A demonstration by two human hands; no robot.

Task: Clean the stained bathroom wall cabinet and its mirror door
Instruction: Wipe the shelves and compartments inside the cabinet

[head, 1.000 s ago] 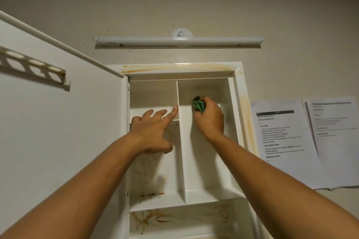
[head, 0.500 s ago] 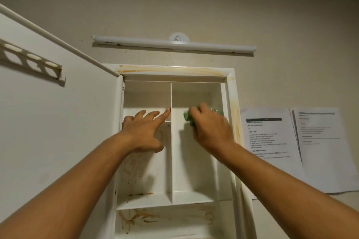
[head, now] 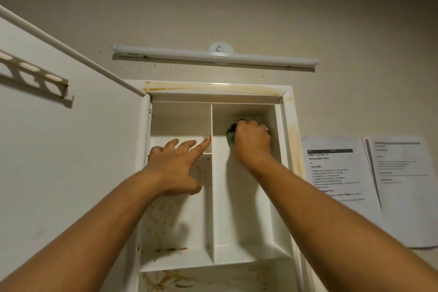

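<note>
- Cabinet (head: 289, 111) is hanging on the wall straight ahead, standing open. It's looking like rigid white plastic and it's fixed in place, so nothing needs lifting, though I'm guessing the thin divider (head: 211, 197) is flexing a bit under scrubbing.
- Mirror door (head: 71, 149) is swinging out to the left, back side facing us. It's probably moving freely on its hinge, so I'd be holding its outer edge while wiping.
- Left hand (head: 175, 168) is bracing in the left compartment with fingers relaxed and spread, index tip touching the divider, same spot as half a second back.
- Right hand (head: 252, 140) is clenching round a green cloth (head: 230, 135) and working higher up the right compartment's back wall than before.
- That cloth is looking soft and squashy, so bunching it in a fist is working fine.
- Orange stains (head: 213, 89) are showing along the top frame.
</note>
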